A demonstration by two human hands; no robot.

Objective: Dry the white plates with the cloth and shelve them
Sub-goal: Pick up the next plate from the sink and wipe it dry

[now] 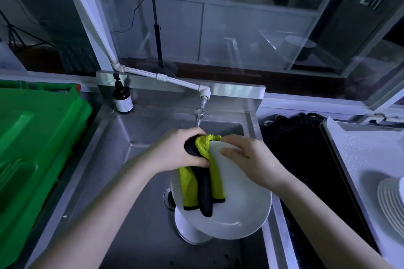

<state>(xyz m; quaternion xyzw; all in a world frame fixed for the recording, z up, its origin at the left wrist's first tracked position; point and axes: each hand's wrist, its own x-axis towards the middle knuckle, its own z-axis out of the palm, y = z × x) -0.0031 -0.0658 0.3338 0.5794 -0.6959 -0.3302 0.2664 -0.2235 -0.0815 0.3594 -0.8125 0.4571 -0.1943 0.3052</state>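
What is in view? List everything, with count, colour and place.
held plate: one, white, tilted over the sink
cloth: one, yellow-green and black, draped on the held plate
crockery: count unclear, white, under the held plate
stacked plates: several, white, far right
sink: one, steel, centre
tap: one, white, above the sink
bottle: one, brown, sink's back left corner
bin: one, green, left
hands: two; left hand grips the cloth, right hand holds the held plate's rim
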